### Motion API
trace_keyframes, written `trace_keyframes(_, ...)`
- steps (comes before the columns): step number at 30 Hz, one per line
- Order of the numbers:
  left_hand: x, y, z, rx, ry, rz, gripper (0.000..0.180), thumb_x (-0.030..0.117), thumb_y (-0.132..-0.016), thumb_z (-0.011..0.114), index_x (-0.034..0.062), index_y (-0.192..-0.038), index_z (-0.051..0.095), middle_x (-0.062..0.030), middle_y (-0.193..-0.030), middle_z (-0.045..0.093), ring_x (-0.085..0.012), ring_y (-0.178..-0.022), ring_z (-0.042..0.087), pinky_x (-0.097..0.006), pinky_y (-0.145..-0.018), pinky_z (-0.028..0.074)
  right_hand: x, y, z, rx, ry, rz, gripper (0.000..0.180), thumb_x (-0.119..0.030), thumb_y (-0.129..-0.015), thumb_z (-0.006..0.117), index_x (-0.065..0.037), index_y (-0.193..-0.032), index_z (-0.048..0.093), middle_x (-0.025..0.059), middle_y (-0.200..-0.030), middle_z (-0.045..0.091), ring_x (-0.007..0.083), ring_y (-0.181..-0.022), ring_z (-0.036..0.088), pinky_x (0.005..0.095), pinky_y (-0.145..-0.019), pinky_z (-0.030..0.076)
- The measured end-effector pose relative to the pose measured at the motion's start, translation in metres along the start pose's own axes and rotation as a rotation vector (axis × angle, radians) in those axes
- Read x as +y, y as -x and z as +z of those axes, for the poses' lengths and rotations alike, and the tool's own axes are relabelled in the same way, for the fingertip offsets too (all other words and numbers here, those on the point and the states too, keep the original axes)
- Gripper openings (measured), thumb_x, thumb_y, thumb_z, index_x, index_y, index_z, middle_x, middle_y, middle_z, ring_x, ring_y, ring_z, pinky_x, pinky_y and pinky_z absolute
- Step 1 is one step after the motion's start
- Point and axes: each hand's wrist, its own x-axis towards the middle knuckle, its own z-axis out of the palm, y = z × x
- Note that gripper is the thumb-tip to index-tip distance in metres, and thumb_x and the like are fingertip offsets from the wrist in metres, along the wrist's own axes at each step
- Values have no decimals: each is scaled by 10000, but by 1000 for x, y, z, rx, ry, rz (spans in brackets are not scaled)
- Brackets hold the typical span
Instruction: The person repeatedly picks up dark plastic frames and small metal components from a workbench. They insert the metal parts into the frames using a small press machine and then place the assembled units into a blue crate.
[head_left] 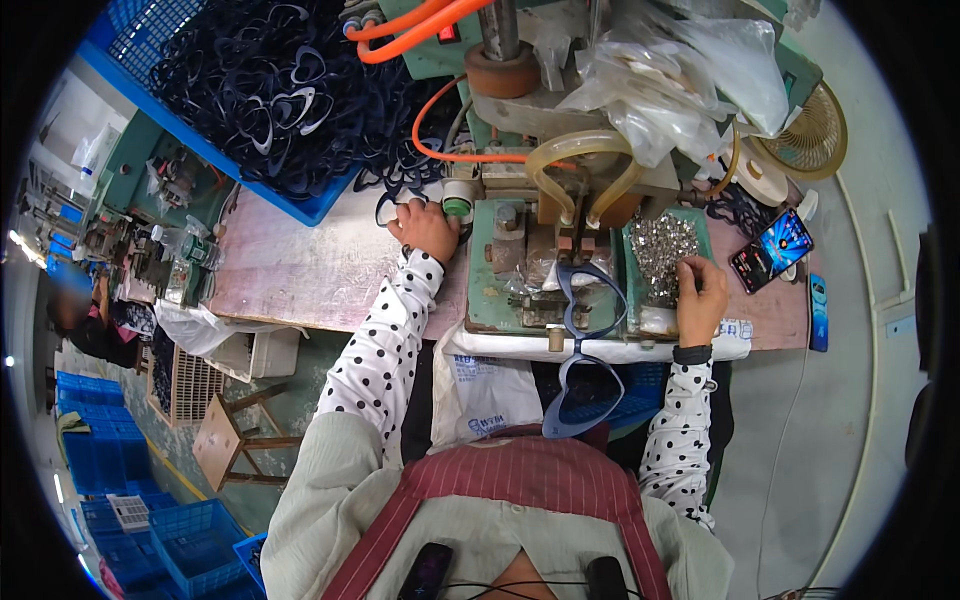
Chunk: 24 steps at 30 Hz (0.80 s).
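A dark blue plastic glasses frame (pixel 573 314) hangs from the press (pixel 566 245), its upper end at the press's working point and its lower loop over my lap. To the left of the press, my left hand (pixel 428 232) is closed round another dark glasses frame (pixel 384 207), partly hidden under my fingers, beside a green-topped round part (pixel 457 206). My right hand (pixel 702 302) is closed in a pinch at the right edge of a green tray (pixel 707 232) of small shiny metal pieces (pixel 660 250). Whatever lies between those fingertips is too small to tell.
A blue crate (pixel 230 165) heaped with dark frames (pixel 290 90) stands at the far left. Orange hoses (pixel 425 22) and plastic bags (pixel 660 85) hang about the press. A phone (pixel 772 250) and a fan (pixel 810 130) are at right. Another person (pixel 95 320) sits at far left.
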Motion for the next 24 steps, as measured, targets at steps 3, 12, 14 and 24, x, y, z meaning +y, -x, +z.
trace_keyframes(3,-14,-9,4,-21,-45,53,300,331,-742,695,77,-902,695,-59,-1059,589,-295,-1066,476,-503,-835,350,1,1,0,-11,-56,91,100,-136,-854,678,-72,-930,689,87,-859,640,262,-844,594,361,-756,460)
trace_keyframes(12,-39,9,-118,196,279,722,194,167,-826,680,76,-948,561,-65,-1156,617,-274,-985,596,-413,-858,452,7,0,4,14,-67,50,101,-98,-836,679,-76,-931,704,98,-940,680,269,-884,615,355,-780,476)
trace_keyframes(14,-49,12,-139,165,249,832,200,148,-812,682,77,-949,556,-89,-1211,606,-276,-1033,593,-440,-898,452,-13,-3,-1,1,-27,-23,106,-88,-815,697,-78,-918,716,95,-927,681,264,-881,613,354,-785,476)
trace_keyframes(24,-45,30,-191,424,550,896,265,-34,-673,701,20,-870,532,-161,-1026,689,-290,-709,657,-353,-572,517,-142,-3,-21,-294,-523,34,155,-8,-762,686,-35,-907,734,61,-853,678,158,-766,581,261,-706,455)
